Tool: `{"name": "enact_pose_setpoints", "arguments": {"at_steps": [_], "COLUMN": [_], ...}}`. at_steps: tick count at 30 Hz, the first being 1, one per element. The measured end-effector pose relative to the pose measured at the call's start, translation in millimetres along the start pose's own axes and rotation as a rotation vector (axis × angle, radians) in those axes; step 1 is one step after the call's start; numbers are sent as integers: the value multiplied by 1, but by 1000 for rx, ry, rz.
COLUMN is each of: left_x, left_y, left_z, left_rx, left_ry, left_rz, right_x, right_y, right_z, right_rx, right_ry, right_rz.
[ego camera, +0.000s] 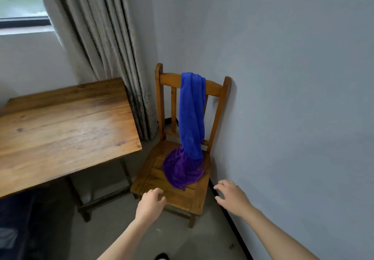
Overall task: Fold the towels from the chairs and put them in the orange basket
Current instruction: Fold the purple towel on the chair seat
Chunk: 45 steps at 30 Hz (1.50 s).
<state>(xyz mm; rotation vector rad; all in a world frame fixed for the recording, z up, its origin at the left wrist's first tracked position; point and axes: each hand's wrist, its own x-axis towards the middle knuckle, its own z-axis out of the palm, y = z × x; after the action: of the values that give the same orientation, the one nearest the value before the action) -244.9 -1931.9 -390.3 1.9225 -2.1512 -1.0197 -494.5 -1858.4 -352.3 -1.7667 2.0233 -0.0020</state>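
Note:
A wooden chair (178,195) stands in the corner against the grey wall. A blue towel (192,114) hangs over its backrest down to the seat. A purple towel (182,168) lies crumpled on the seat under the blue one's lower end. My left hand (150,203) hovers over the seat's front edge, fingers loosely curled, holding nothing. My right hand (232,196) is to the right of the seat, fingers spread and empty. Neither hand touches a towel. No orange basket is in view.
A wooden table (60,126) stands left of the chair, its corner close to the seat. A grey curtain (105,47) hangs behind, beside a window. The wall (293,97) runs close along the chair's right side. Something dark lies at the lower left.

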Motion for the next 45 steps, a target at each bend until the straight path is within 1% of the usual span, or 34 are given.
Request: {"name": "enact_pose_setpoints", "arguments": {"at_steps": [5, 9, 12, 15, 19, 22, 27, 30, 34, 36, 39, 41, 45], "left_x": [30, 64, 91, 110, 132, 155, 178, 196, 227, 241, 261, 272, 291], "left_y": [-17, -33, -35, -32, -35, -44, -59, -62, -51, -45, -51, -60, -67], "left_z": [0, 1, 3, 6, 20, 43, 89, 111, 141, 152, 171, 181, 201], "left_rx": [-39, -46, -21, 18, 24, 2, -21, -8, 17, 20, 47, 91, 95], "left_ry": [-16, -84, -125, -165, -192, -175, -188, -175, -153, -144, -174, -188, -142], "left_rz": [-80, -153, -169, -148, -151, -152, -235, -229, -225, -178, -88, -68, -50], "right_x": [44, 84, 113, 135, 159, 187, 223, 247, 282, 295, 311, 320, 333], "right_y": [-1, 1, 5, 8, 14, 25, 48, 58, 75, 83, 90, 96, 107], "right_z": [10, 13, 12, 18, 44, 71, 118, 135, 158, 172, 195, 212, 242], "right_rx": [3, -18, -20, -33, -39, -15, 1, -3, -83, -119, -199, -223, -272], "right_ry": [-86, -155, -170, -193, -264, -271, -333, -313, -292, -280, -248, -206, -139], "right_rz": [-23, -3, 12, 26, 27, 17, 23, -5, -58, -83, -131, -169, -212]}}
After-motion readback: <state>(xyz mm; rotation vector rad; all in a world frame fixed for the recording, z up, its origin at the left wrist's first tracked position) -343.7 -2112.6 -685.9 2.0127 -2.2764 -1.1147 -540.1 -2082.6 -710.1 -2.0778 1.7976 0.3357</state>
